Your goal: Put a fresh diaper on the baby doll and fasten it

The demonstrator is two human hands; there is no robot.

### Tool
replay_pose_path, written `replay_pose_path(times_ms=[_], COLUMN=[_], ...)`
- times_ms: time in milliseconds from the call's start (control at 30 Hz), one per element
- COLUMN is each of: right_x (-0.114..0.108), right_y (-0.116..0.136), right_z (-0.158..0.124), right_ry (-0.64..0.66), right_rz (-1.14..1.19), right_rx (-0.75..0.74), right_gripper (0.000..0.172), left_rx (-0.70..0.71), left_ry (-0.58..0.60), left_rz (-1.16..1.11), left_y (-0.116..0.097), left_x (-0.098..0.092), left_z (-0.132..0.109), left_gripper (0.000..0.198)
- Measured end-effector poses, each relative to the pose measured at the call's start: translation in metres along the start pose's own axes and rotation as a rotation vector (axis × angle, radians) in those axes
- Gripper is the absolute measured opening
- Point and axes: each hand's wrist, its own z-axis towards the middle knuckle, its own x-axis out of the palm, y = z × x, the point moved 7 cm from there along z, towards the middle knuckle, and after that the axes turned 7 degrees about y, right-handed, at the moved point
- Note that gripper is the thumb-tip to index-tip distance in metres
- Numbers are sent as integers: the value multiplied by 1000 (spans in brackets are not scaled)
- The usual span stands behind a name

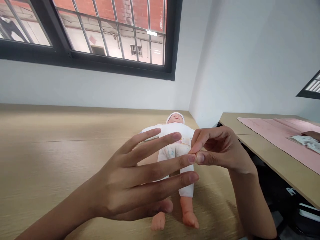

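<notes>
A baby doll in white clothes and a white cap lies on its back on the wooden table, its bare feet towards me. Above the doll, my left hand is spread with its fingers apart and holds nothing. My right hand pinches the tip of my left middle finger between thumb and index finger. Both hands hide part of the doll's body and legs.
At the right stands a second table with a pink cloth on it. A patterned white cloth lies there, with part of another person's hand at the frame's edge. Behind are walls and a barred window.
</notes>
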Motion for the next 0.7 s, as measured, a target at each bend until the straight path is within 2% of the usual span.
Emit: replay_pose_path(times_ms=[167, 300, 433, 600, 700], right_x=[0, -1, -2, -2, 0], right_y=[-1, 0, 1, 3, 4], right_z=[0, 0, 1, 1, 0], right_ry=[-1, 7, -15, -31, -17], right_rz=[10, 28, 7, -66, -82], right_rx=[2, -21, -42, -47, -46], right_gripper=[16, 12, 11, 14, 15], left_rx=[22, 85, 59, 183, 207], left_ry=[14, -28, -27, 13, -41], left_rz=[-14, -38, -55, 94, 227], left_y=[-3, -11, -11, -25, -33], left_x=[4, 5, 7, 13, 15], left_z=[1, 1, -2, -6, -7], left_gripper=[31, 33, 37, 38, 40])
